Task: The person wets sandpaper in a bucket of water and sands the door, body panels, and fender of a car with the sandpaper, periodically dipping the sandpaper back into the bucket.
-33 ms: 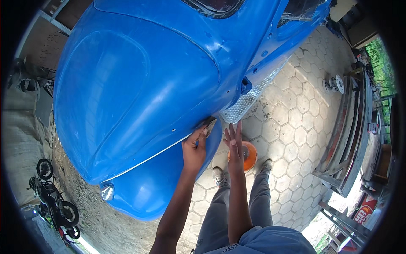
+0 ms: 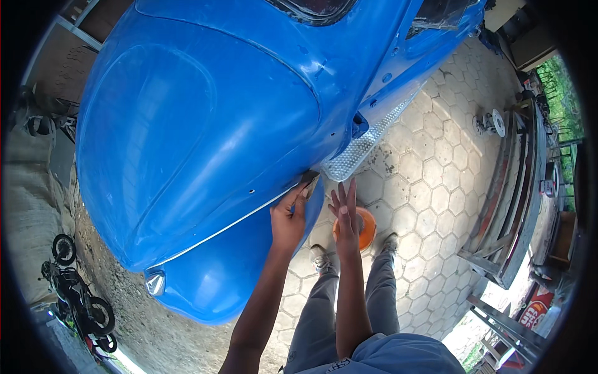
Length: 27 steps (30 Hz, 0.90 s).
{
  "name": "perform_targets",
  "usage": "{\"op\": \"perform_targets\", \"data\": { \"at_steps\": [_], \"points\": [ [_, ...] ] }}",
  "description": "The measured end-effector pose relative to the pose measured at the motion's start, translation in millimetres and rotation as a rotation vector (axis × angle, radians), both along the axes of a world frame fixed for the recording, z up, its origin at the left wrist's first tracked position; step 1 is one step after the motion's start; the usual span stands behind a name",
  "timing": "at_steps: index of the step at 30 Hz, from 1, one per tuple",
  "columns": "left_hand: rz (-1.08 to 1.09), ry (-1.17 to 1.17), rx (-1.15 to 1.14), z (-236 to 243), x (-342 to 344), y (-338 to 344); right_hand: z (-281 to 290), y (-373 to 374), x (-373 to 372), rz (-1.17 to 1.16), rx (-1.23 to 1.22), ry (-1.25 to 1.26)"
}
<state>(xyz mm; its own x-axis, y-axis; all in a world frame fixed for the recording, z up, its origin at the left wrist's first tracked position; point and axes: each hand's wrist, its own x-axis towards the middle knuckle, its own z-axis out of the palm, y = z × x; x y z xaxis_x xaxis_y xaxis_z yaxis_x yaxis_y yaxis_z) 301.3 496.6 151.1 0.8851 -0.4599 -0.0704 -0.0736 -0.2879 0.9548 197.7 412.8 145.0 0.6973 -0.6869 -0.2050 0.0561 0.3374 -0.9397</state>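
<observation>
My left hand (image 2: 288, 215) reaches to the seam between the blue car body (image 2: 212, 118) and the rounded blue fender (image 2: 215, 274). Its fingers are closed round something dark and small, partly hidden, that I cannot make out. A pale strip (image 2: 215, 228) runs along that seam, and a chrome-framed light (image 2: 155, 283) sits on the fender. Just right of it, my right hand (image 2: 346, 215) is stretched out with fingers apart and nothing in it, over an orange bucket (image 2: 365, 230). Ahead of both hands lies a silver, dimpled running board (image 2: 355, 159).
Hexagonal paving stones (image 2: 436, 193) cover the floor to the right, beside a worn wooden bench (image 2: 507, 199). A round metal part on a stand (image 2: 498, 123) is farther back. At the far left a motorcycle (image 2: 81, 299) is parked on dirt ground (image 2: 140, 318).
The view shifts very slightly, so the car appears a little farther left. Both hands keep nearly the same pose and place.
</observation>
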Motion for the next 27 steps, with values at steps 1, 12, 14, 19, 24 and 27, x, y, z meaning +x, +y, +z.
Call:
{"op": "perform_targets", "data": {
  "at_steps": [1,12,14,19,24,27],
  "points": [
    [-0.005,0.010,-0.005,-4.9,-2.8,-10.2,-5.7,-2.7,-2.7,-0.005,-0.005,0.010],
    [-0.149,-0.019,0.068,-3.9,2.0,-18.2,-27.2,9.7,46.6,0.050,0.351,-0.190],
    [-0.213,-0.004,0.122,2.5,3.6,-1.6,-24.5,21.1,56.0,0.061,0.333,-0.178],
    [-0.482,-0.267,0.660,39.4,-19.5,70.1,-31.7,28.2,65.9,0.087,0.267,-0.200],
    [-0.670,-0.657,1.028,24.3,30.2,193.6,-89.8,-4.0,107.2,-0.238,0.335,-0.086],
    [-0.831,-0.737,1.039,21.5,44.1,203.0,-134.9,-41.2,121.2,-0.371,0.568,-0.290]
  ]
}}
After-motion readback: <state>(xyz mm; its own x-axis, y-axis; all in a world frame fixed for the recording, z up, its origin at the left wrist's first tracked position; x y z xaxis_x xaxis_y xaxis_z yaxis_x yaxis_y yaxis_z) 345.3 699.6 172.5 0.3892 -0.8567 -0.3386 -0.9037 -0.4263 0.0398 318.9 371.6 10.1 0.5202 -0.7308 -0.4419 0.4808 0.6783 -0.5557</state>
